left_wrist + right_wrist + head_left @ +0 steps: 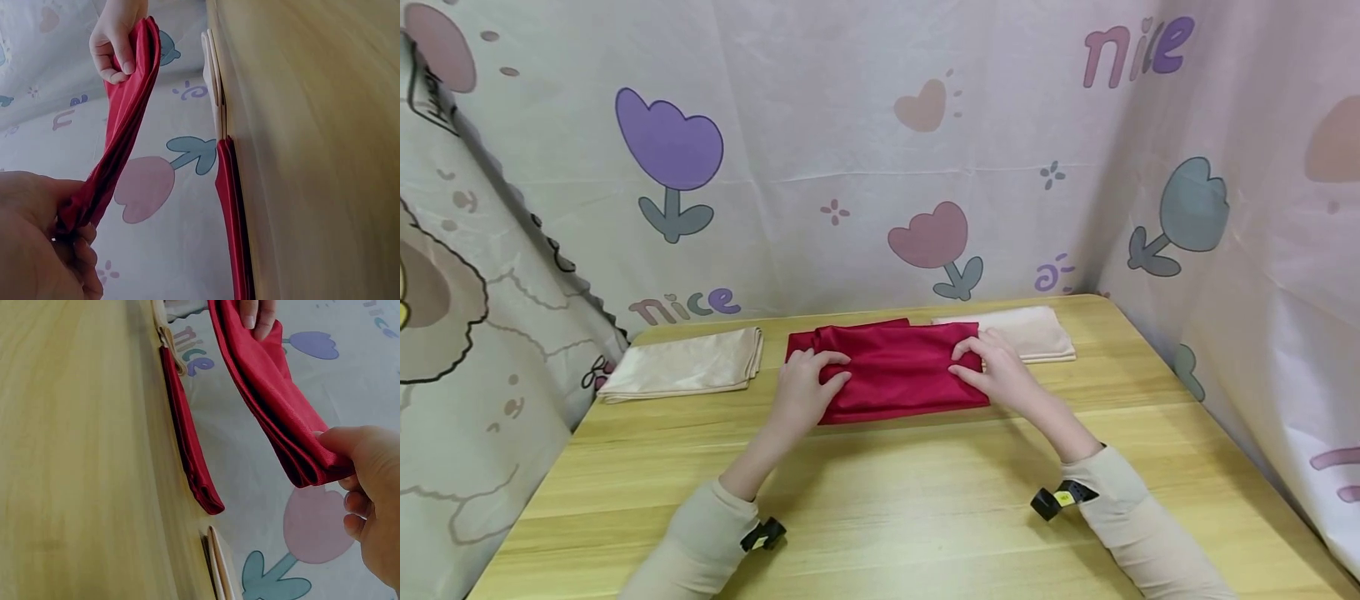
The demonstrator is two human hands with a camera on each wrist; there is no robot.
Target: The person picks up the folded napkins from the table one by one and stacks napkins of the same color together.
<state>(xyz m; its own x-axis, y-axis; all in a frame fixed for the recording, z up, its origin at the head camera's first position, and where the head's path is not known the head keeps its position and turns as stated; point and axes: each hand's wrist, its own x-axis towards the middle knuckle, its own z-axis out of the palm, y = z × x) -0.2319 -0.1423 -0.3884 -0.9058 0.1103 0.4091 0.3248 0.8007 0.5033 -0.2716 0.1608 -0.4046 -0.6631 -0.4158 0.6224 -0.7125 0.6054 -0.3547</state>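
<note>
Evidently, my left hand and right hand pinch opposite ends of a folded, glossy crimson cloth above the tabletop, where a second folded crimson cloth lies between two folded cream cloths. I judge this a placing step, calling for level lowering.

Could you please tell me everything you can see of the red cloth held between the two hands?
The held cloth is deep red, with a smooth, satin-like sheen. It is folded into a roughly rectangular piece, with several stacked layers showing along its edge in the wrist views. The left hand pinches one end and the right hand the other. It is raised off the wooden table, apart from a second folded red cloth lying there.
</note>
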